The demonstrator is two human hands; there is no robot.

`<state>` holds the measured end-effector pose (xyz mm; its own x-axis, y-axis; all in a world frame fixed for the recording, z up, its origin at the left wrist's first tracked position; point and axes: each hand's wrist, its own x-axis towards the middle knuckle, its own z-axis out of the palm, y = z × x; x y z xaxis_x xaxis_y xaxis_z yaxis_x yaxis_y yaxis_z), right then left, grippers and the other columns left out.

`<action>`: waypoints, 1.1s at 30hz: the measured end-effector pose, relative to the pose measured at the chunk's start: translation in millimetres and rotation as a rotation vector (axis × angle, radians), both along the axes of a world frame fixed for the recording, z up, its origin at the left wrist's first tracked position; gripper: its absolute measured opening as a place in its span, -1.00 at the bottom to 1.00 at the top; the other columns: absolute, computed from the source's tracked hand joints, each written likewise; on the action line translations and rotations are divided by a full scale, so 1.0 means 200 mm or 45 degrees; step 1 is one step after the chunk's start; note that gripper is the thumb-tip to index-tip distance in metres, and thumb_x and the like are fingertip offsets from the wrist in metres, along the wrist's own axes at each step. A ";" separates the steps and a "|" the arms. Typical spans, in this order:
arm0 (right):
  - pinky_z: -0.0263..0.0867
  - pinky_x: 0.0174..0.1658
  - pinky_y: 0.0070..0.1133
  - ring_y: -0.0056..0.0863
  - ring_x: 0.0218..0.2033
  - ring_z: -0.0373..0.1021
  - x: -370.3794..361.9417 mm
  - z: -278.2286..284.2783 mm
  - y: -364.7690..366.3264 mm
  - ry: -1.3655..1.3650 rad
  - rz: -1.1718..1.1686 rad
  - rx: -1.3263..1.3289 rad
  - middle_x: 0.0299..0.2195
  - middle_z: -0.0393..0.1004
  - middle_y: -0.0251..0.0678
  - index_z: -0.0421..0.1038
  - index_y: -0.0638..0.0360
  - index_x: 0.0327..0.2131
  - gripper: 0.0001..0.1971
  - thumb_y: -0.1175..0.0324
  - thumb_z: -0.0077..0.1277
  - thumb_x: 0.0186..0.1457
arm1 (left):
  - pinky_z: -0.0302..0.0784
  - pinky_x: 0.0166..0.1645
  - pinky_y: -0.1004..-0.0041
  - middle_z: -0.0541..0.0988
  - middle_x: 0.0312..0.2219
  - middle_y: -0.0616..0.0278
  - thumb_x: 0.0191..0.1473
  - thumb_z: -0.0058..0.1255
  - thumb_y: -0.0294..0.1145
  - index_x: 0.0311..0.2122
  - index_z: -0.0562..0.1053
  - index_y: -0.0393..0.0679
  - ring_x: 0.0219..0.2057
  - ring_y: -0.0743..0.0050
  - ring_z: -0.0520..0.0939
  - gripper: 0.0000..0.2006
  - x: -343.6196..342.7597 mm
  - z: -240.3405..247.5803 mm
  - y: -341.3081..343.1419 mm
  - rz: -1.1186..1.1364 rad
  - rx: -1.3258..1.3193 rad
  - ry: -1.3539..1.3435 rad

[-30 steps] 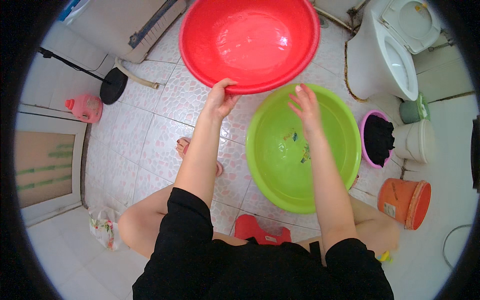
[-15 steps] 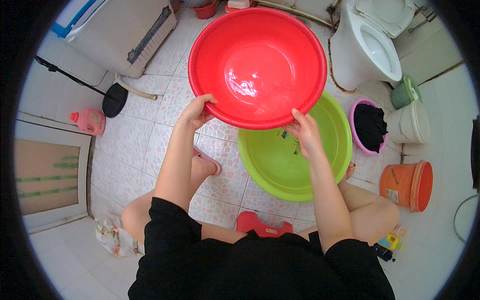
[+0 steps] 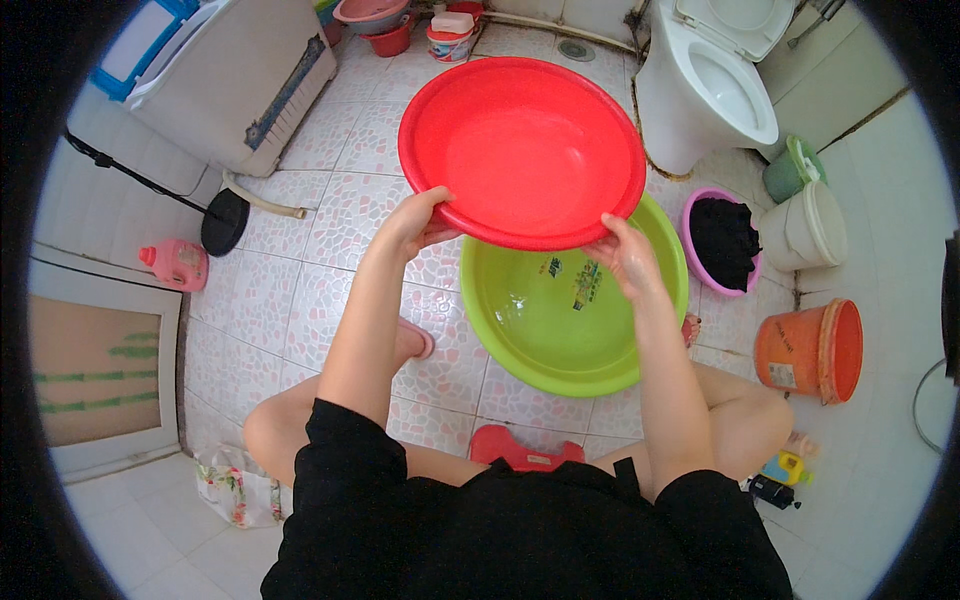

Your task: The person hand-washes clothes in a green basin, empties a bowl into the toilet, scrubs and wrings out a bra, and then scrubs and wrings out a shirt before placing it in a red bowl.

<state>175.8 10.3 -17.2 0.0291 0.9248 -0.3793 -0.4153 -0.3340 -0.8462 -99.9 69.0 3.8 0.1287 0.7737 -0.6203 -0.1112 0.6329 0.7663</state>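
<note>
A large red plastic basin (image 3: pixel 520 150) is held up in front of me by its near rim. My left hand (image 3: pixel 418 222) grips the rim's left part, thumb on the inside and fingers under the edge. On the right part of the same rim, my right hand (image 3: pixel 628 258) pinches it in a like way. Below sits a wide green basin (image 3: pixel 540 345) on the floor, its far part hidden by the red one. Dark printed marks show on its inside, along with a shiny patch. No cloth is visible in either basin.
Right of the green basin stand a purple basin (image 3: pixel 689 240) with black cloth (image 3: pixel 725 243), a white bucket (image 3: pixel 803 232) and an orange bucket (image 3: pixel 800 352). Beyond is a toilet (image 3: pixel 700 100). A red stool (image 3: pixel 515 448) is beneath me. Far left are a washing machine (image 3: pixel 225 85) and a pink jug (image 3: pixel 178 264).
The red basin has come down and slightly right, its far side tipped lower, with both hands still on its rim. More of the room's far side now shows.
</note>
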 end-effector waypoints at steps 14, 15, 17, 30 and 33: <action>0.29 -0.17 -0.52 -0.46 -0.33 0.37 0.02 0.13 0.04 -0.329 -0.025 0.105 -0.32 0.40 -0.22 0.28 0.29 -0.28 -0.70 0.22 -0.16 0.04 | 0.47 -0.21 0.49 0.51 -0.45 0.18 -0.08 -0.11 -0.31 -0.33 0.38 -0.22 -0.40 0.45 0.54 -0.77 0.06 -0.14 0.01 0.069 0.032 -0.254; 0.29 -0.17 -0.52 -0.46 -0.33 0.37 0.05 0.12 0.03 -0.330 -0.028 0.105 -0.32 0.40 -0.22 0.28 0.29 -0.28 -0.70 0.22 -0.16 0.04 | 0.45 -0.18 0.47 0.52 -0.45 0.17 -0.07 -0.12 -0.30 -0.33 0.38 -0.23 -0.39 0.43 0.54 -0.77 0.08 -0.12 0.01 0.026 0.028 -0.216; 0.29 -0.17 -0.52 -0.46 -0.32 0.37 0.10 0.06 -0.02 -0.201 -0.059 0.013 -0.31 0.40 -0.23 0.29 0.29 -0.26 -0.70 0.23 -0.16 0.04 | 0.45 -0.18 0.46 0.51 -0.43 0.16 -0.07 -0.13 -0.30 -0.32 0.38 -0.24 -0.38 0.42 0.54 -0.76 0.10 -0.10 0.00 -0.008 0.023 -0.117; 0.29 -0.18 -0.56 -0.52 -0.30 0.36 0.05 0.01 -0.12 -0.147 -0.031 0.226 -0.31 0.42 -0.33 0.31 0.18 -0.24 -0.72 0.20 -0.11 0.04 | 0.44 -0.23 0.50 0.50 -0.41 0.23 -0.08 -0.14 -0.37 -0.33 0.38 -0.21 -0.39 0.49 0.51 -0.81 0.04 -0.17 -0.05 0.118 0.123 -0.241; 0.29 -0.18 -0.56 -0.50 -0.31 0.37 0.13 0.13 -0.09 -0.197 0.021 0.213 -0.30 0.41 -0.32 0.29 0.17 -0.22 -0.70 0.19 -0.12 0.04 | 0.44 -0.22 0.49 0.50 -0.41 0.22 -0.07 -0.13 -0.38 -0.34 0.38 -0.20 -0.36 0.51 0.51 -0.83 0.11 -0.17 -0.06 0.046 0.060 -0.417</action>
